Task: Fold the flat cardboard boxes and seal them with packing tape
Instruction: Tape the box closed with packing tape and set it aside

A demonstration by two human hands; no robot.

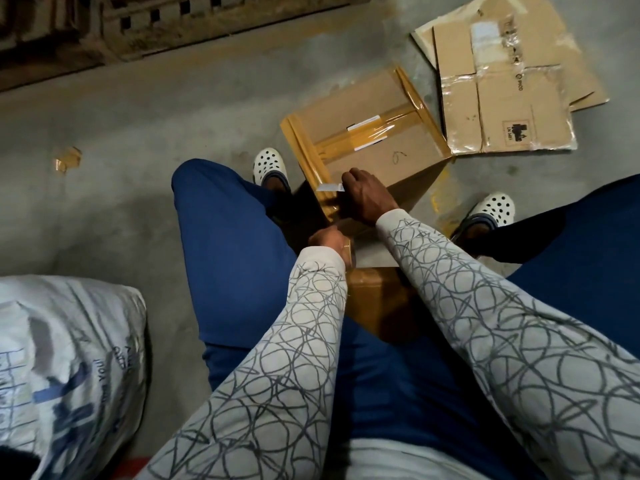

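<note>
A folded cardboard box [374, 133] stands on the floor between my feet, its top seam and edges covered with brown packing tape. My right hand [367, 197] holds a small white blade or cutter at the box's near-left edge, against a strip of tape. Just below it, my left hand [329, 239] grips the roll of brown packing tape [349, 252], mostly hidden behind the hand and sleeve. The tape runs from the roll up to the box edge. Another box face [374, 299] shows between my forearms.
Several flat cardboard boxes [502, 88] lie on the concrete floor at the upper right. A white printed sack [69, 358] sits at the lower left. A scrap of tape [65, 161] lies on the floor to the left. A wooden pallet [138, 26] lines the top.
</note>
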